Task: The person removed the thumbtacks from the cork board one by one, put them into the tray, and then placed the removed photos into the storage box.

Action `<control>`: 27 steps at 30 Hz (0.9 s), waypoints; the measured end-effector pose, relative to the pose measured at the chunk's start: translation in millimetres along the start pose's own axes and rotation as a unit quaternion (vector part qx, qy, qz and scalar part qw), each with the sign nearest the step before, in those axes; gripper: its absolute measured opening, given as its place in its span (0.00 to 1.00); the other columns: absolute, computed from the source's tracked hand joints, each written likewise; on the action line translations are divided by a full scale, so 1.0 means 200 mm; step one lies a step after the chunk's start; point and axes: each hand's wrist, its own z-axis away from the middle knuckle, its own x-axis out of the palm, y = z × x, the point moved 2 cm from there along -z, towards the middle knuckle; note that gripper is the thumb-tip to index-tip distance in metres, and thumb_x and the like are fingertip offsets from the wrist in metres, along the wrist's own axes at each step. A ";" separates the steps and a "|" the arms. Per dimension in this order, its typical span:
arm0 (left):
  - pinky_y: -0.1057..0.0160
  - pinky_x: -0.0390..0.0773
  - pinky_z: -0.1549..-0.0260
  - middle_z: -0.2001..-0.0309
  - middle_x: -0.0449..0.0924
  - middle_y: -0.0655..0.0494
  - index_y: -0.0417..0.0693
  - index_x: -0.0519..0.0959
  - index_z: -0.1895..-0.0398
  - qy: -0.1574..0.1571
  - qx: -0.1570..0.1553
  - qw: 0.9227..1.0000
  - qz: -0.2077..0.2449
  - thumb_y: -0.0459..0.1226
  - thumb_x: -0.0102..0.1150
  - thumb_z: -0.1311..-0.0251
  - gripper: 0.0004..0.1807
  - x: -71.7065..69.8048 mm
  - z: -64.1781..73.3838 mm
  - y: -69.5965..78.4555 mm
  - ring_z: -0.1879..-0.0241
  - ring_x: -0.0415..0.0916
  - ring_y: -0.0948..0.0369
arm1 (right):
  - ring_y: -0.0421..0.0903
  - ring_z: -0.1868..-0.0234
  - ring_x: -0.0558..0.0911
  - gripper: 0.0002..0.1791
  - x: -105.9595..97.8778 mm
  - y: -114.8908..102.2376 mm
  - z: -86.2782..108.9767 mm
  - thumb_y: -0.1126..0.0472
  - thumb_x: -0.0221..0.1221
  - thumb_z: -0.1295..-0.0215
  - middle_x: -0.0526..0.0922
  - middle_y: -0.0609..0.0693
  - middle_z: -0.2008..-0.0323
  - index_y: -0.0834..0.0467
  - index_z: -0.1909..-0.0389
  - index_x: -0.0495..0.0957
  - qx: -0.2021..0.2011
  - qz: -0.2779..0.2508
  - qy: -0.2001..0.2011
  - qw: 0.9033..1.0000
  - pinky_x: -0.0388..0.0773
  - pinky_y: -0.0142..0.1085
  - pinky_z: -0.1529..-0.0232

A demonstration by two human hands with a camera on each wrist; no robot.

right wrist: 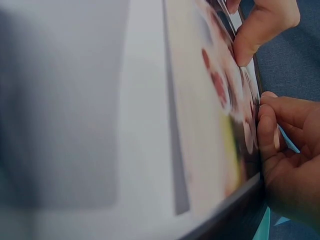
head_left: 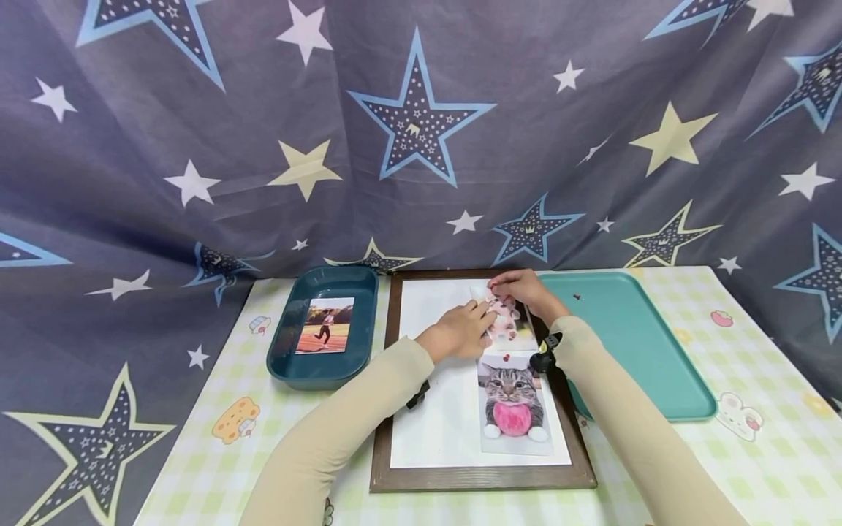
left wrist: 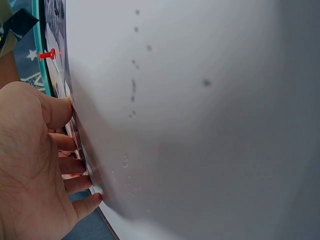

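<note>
A brown-framed white board (head_left: 434, 431) lies between my arms. My left hand (head_left: 463, 330) rests on the left edge of a photo of a pink and white animal (head_left: 505, 325), fingers extended in the left wrist view. At that photo's top edge, my right hand (head_left: 526, 291) pinches a small red push pin between thumb and index finger; the fingertips mostly hide it. Below lies a photo of a cat with a pink ball (head_left: 509, 409), with a red push pin (head_left: 506, 358) at its top, also seen as a push pin (left wrist: 47, 54) in the left wrist view.
To the left stands a dark teal bin (head_left: 286, 365) holding a photo of a runner (head_left: 327, 326). A green tray (head_left: 647, 351) lies right of the board, with a small red pin (head_left: 577, 296) near its top. A star-patterned curtain (head_left: 421, 219) hangs behind the table.
</note>
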 end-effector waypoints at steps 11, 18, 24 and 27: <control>0.59 0.63 0.26 0.20 0.50 0.50 0.51 0.51 0.18 0.002 0.001 1.000 0.003 0.52 0.35 0.21 0.33 0.00 0.01 0.01 0.24 0.53 0.55 | 0.40 0.74 0.78 0.16 0.01 0.03 -0.01 0.66 0.61 0.29 0.85 0.47 0.72 0.72 0.45 0.81 0.005 -0.015 0.000 1.000 0.77 0.29 0.72; 0.60 0.65 0.27 0.22 0.53 0.51 0.51 0.53 0.19 0.008 0.000 1.000 -0.008 0.51 0.35 0.21 0.32 0.01 0.01 0.01 0.26 0.55 0.55 | 0.39 0.74 0.78 0.17 0.01 0.04 -0.01 0.66 0.60 0.29 0.85 0.47 0.71 0.72 0.45 0.80 -0.001 -0.018 -0.005 1.000 0.77 0.29 0.72; 0.59 0.64 0.27 0.21 0.52 0.50 0.51 0.52 0.19 0.007 0.000 1.000 -0.005 0.52 0.35 0.21 0.33 -0.01 0.02 0.01 0.25 0.55 0.55 | 0.39 0.75 0.78 0.17 0.01 0.04 -0.02 0.67 0.61 0.30 0.84 0.45 0.74 0.72 0.45 0.81 -0.007 -0.010 -0.002 1.000 0.77 0.30 0.73; 0.59 0.64 0.27 0.21 0.51 0.50 0.51 0.52 0.18 0.004 -0.003 1.000 -0.004 0.52 0.34 0.21 0.33 -0.01 0.02 0.01 0.25 0.54 0.55 | 0.39 0.75 0.78 0.16 0.01 0.03 -0.02 0.67 0.61 0.30 0.84 0.45 0.75 0.72 0.45 0.81 -0.007 -0.012 -0.003 1.000 0.77 0.29 0.73</control>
